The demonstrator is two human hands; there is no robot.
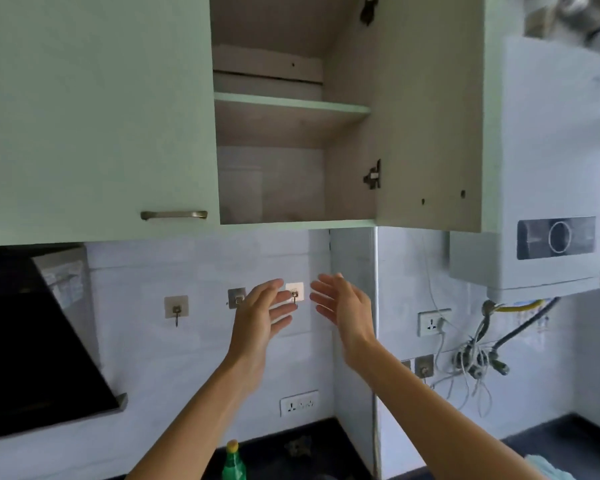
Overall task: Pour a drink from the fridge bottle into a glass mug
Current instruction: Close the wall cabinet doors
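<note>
Both my hands are raised in front of the tiled wall, just below an open wall cupboard [291,188]. My left hand [260,313] is open with its fingers spread and holds nothing. My right hand [343,310] is open too, palm turned towards the left hand, a small gap between them. A green bottle with a yellow cap [234,460] stands on the dark counter below, between my forearms. No glass mug shows in the view. The cupboard's lower compartment looks hazy, and I cannot tell what is inside.
The cupboard door [426,116] hangs open to the right. A shut cupboard with a metal handle [174,215] is at left, above a black extractor hood [32,341]. A white boiler [541,202] with pipes and cables hangs at right. Wall hooks [176,308] and sockets [298,403] line the tiles.
</note>
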